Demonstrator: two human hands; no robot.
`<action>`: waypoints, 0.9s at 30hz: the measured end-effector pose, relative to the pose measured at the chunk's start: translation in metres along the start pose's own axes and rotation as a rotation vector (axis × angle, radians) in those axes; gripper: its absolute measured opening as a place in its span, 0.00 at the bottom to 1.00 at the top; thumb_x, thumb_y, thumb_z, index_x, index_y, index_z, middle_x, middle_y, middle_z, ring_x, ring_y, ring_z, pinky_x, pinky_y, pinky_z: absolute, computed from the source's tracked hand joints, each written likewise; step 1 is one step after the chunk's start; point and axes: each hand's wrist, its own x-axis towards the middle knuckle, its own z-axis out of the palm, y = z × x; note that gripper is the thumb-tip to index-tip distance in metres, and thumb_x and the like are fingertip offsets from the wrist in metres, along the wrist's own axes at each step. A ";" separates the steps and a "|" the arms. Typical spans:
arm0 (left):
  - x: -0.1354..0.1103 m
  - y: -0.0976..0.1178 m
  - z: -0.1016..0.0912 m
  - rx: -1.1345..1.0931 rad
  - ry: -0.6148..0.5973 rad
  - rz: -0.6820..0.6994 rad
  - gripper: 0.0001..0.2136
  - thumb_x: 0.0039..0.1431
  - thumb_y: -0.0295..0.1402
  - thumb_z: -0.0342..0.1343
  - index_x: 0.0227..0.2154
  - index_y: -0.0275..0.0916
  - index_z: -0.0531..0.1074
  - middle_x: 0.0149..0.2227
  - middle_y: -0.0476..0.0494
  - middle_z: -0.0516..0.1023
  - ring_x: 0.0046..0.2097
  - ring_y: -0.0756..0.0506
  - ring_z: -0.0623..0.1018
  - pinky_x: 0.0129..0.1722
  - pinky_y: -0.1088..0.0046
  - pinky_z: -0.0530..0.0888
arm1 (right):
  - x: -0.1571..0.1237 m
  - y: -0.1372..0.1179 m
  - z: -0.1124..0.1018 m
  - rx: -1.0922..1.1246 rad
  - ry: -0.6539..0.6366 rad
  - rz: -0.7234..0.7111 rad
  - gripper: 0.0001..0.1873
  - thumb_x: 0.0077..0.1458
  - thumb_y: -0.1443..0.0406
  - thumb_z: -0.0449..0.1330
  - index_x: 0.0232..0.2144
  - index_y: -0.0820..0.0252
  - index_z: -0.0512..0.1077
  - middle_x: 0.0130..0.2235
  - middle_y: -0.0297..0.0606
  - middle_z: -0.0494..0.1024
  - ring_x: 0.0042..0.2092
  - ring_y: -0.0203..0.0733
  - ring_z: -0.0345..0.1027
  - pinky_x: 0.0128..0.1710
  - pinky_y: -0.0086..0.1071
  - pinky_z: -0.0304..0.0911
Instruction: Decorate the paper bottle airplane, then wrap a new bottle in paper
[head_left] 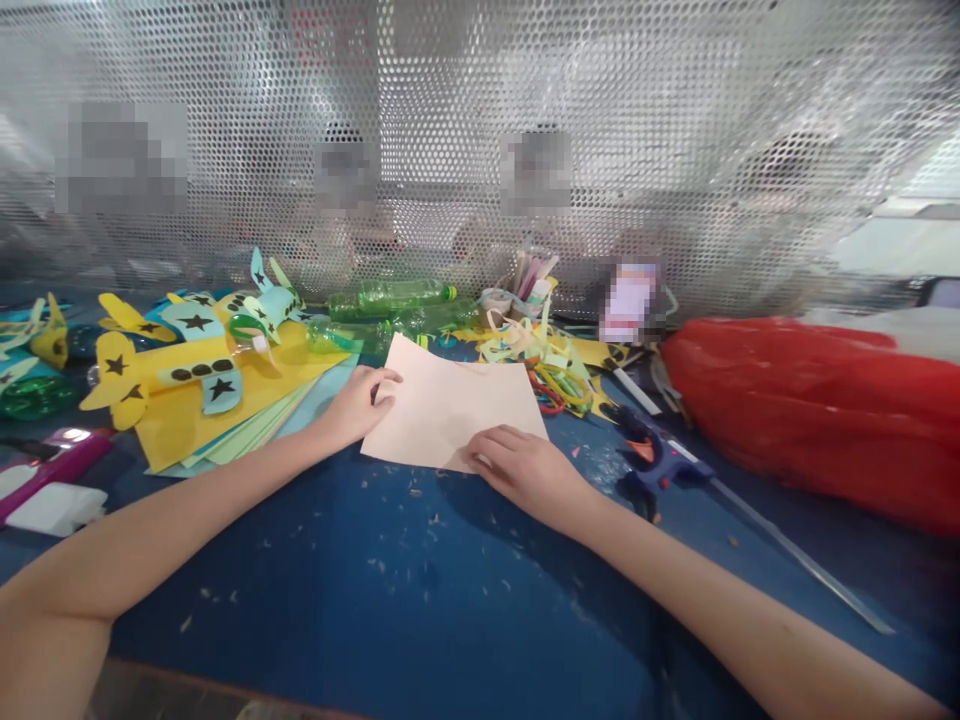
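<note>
- On the blue bench (322,580), the pale pink sheet (442,410) seems to call for light, even pressure, since thin paper creases easily.
- Its upper left corner appears to lift, so smoothing outward from the middle would probably serve better than tugging at an edge.
- Holding its edges clear of the coloured papers (169,435) and tangled strips (566,388) nearby should help it lie flat.
- The left grip (358,410) rests loosely on the sheet's left edge, thumb and fingers parted.
- The right grip (529,470) lies curled at the lower right edge; whether it pinches the paper, I cannot tell.
- The sheet spans the space between both, touching each.
</note>
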 end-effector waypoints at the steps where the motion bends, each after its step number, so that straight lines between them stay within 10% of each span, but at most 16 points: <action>1: -0.003 0.002 -0.002 -0.002 -0.001 0.005 0.16 0.50 0.24 0.54 0.43 0.40 0.75 0.37 0.45 0.71 0.36 0.47 0.70 0.44 0.68 0.70 | 0.000 0.000 -0.001 0.003 -0.003 -0.006 0.10 0.64 0.62 0.52 0.40 0.59 0.71 0.39 0.41 0.78 0.42 0.44 0.72 0.40 0.36 0.69; 10: -0.018 -0.001 -0.010 -0.198 -0.100 -0.177 0.11 0.54 0.32 0.53 0.40 0.34 0.74 0.34 0.42 0.77 0.34 0.45 0.76 0.31 0.71 0.73 | 0.000 -0.005 -0.003 0.034 0.032 -0.040 0.11 0.61 0.60 0.56 0.42 0.60 0.71 0.41 0.42 0.79 0.44 0.45 0.73 0.41 0.37 0.70; 15: -0.023 -0.005 -0.007 -0.157 -0.019 -0.145 0.10 0.56 0.32 0.53 0.37 0.35 0.75 0.42 0.39 0.76 0.43 0.42 0.77 0.45 0.63 0.73 | -0.002 -0.001 0.001 -0.019 0.081 -0.127 0.09 0.64 0.65 0.52 0.40 0.60 0.72 0.37 0.39 0.80 0.41 0.41 0.73 0.39 0.33 0.69; 21: -0.051 0.012 -0.004 0.279 0.145 0.391 0.11 0.62 0.38 0.52 0.36 0.40 0.78 0.51 0.38 0.68 0.59 0.36 0.63 0.60 0.49 0.60 | -0.001 0.000 0.000 -0.046 0.126 -0.109 0.08 0.64 0.68 0.51 0.37 0.61 0.71 0.35 0.39 0.79 0.37 0.39 0.73 0.36 0.31 0.68; 27: -0.066 0.021 0.000 0.408 -0.049 0.752 0.13 0.62 0.41 0.55 0.37 0.36 0.76 0.34 0.42 0.77 0.42 0.42 0.73 0.43 0.64 0.72 | 0.000 -0.006 -0.001 -0.067 0.134 -0.156 0.08 0.63 0.68 0.51 0.34 0.61 0.70 0.30 0.37 0.77 0.33 0.38 0.71 0.32 0.30 0.65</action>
